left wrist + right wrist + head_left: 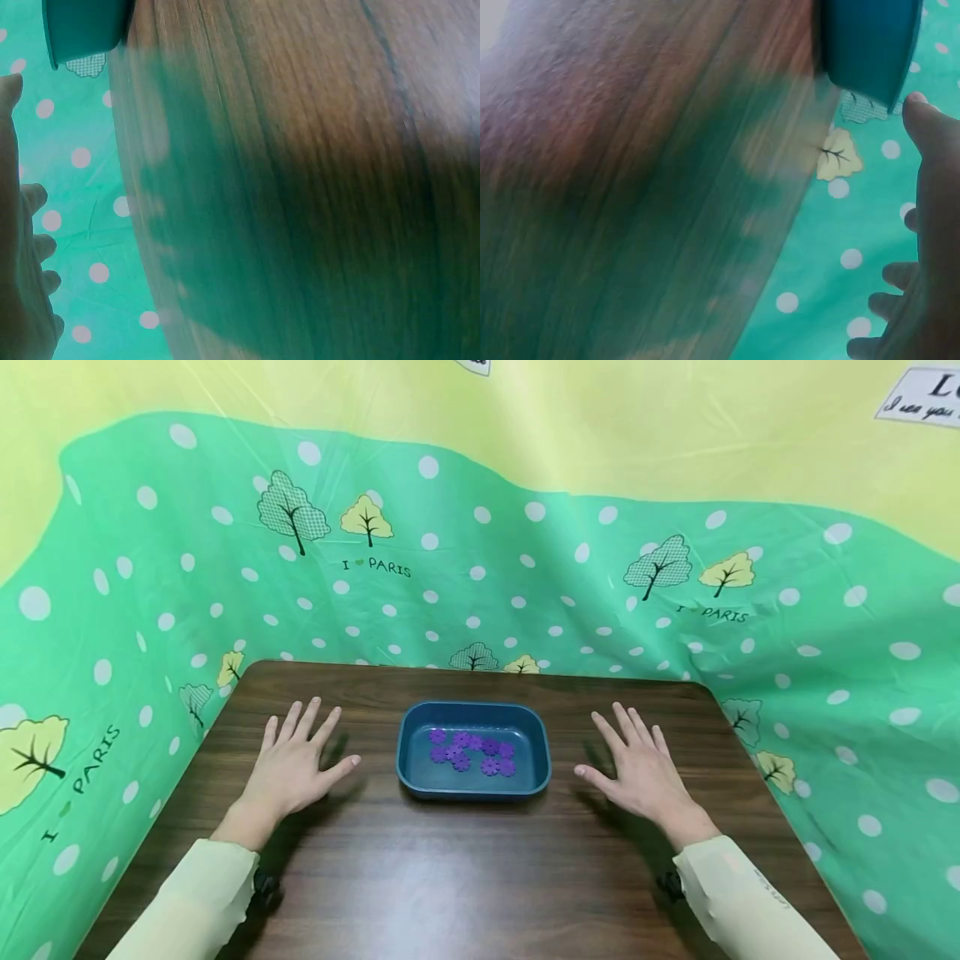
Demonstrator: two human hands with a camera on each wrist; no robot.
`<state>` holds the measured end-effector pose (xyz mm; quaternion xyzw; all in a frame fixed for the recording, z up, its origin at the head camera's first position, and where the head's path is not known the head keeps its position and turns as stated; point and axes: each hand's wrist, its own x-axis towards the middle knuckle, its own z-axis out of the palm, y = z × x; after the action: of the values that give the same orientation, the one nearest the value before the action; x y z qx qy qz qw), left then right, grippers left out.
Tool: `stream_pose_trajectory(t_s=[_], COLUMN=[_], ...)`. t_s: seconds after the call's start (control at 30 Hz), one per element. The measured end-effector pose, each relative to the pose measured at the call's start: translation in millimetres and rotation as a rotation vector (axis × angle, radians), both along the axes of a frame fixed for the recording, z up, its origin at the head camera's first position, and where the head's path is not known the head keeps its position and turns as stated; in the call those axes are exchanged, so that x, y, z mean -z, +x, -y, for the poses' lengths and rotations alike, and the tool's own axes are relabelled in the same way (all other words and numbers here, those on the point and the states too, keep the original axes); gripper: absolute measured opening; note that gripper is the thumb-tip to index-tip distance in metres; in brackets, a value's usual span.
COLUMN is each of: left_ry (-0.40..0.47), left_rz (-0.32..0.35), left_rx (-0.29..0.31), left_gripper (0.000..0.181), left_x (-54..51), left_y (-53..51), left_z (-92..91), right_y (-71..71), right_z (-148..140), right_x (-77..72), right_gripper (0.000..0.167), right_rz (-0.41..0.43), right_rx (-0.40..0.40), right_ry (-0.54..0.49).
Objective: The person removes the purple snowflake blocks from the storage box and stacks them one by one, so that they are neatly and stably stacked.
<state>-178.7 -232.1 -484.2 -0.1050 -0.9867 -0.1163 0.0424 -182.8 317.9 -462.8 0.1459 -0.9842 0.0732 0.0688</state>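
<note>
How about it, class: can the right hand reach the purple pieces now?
Probably yes: the right hand is empty and the blue tray uncovered; only its wall stands before the purple pieces.

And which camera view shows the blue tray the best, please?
The head view: it frames the blue tray fully from above, with the purple pieces inside. The left and right wrist views each show only part of its outside, cut off by the picture's edge; its inside is hidden.

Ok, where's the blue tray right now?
In the head view, the blue tray sits toward the far edge of the table, between the left hand and right hand, touching neither.
</note>
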Motion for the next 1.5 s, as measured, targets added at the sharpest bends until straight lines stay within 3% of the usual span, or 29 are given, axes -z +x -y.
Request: stream_pose_trajectory(t_s=[0.3, 0.7, 1.03, 1.23, 1.5], left_ry=[0.023, 0.173, 0.441, 0.627, 0.907], left_rz=[-0.031, -0.023, 0.092, 0.117, 0.253], left_rx=[0.007, 0.004, -0.057, -0.092, -0.133], left_gripper=[0.093, 0.087, 0.084, 0.064, 0.046], left_x=[-2.4, -7.5, -7.0, 1.8, 5.8], left_y=[-1.9, -12.9, -19.8, -26.7, -29.5], left_z=[-7.4, -34.5, -59.0, -71.5, -85.2], right_y=[-5.8, -18.9, -31.7, -36.6, -46.4], right_z=[8.9, 44.1, 84.1, 106.2, 133.1], right_x=[-8.2, -24.7, -29.0, -26.5, -19.7], right_gripper=[0.099, 0.078, 0.06, 0.053, 0.046], right_rz=[0.002, 0.031, 0.056, 0.107, 0.174], right_rx=[-0.007, -0.096, -0.149, -0.171, -0.197], right_ry=[-0.042, -0.066, -0.173, -0.204, -0.185])
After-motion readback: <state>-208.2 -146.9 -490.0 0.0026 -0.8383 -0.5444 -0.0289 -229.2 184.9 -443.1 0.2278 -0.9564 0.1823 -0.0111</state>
